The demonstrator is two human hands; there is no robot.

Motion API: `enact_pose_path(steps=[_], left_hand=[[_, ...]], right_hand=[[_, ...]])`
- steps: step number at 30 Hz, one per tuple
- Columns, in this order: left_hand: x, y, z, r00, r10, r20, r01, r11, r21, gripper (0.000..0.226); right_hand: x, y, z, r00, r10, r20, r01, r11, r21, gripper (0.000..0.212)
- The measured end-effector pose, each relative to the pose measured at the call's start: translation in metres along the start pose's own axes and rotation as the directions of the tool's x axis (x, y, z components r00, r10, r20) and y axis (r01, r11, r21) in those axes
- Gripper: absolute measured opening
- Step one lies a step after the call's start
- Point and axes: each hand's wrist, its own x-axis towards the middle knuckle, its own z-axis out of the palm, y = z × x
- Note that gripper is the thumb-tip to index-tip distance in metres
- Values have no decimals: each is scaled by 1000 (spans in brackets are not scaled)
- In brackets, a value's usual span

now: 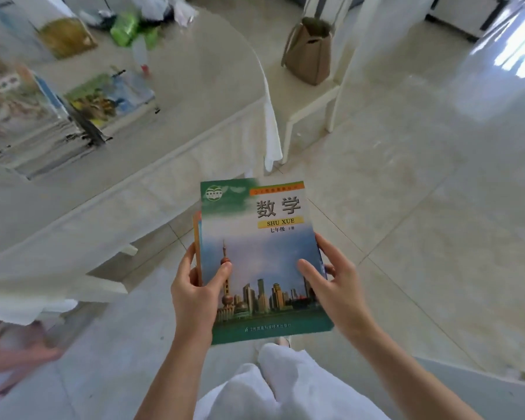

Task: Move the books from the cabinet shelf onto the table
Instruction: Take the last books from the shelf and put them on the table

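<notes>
Both hands, left hand (194, 291) and right hand (335, 286), keep a closed grip on the small stack of books (261, 262) above the floor, near the table (170, 165) at left, but the orange lower book (197, 237) sticks out and may slip.

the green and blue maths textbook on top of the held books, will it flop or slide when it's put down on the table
The green and blue softcover maths textbook probably bends little: it lies flat while held only at its near end. Its glossy cover may slide off the orange-edged book beneath, already offset. Both hands, left hand and right hand, suggest modest weight.
</notes>
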Motion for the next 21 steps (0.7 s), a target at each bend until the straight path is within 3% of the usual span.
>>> enact_pose_path(steps=[9, 12, 15, 21], left_hand=[[55, 52, 0, 953, 15, -304, -74, 981, -182, 61], [77, 60, -13, 933, 11, -359, -86, 977, -195, 59], [105, 67, -24, 919, 14, -393, -94, 978, -185, 63], [187, 90, -55, 930, -11, -367, -86, 965, -246, 67]], right_hand=[[122, -71, 45, 948, -29, 316, 61, 994, -91, 41], [151, -87, 71, 924, 75, 375, -71, 997, -23, 42], [182, -103, 94, 897, 212, 387, -218, 975, -29, 65], [246, -136, 152, 861, 233, 453, -201, 972, -119, 24]])
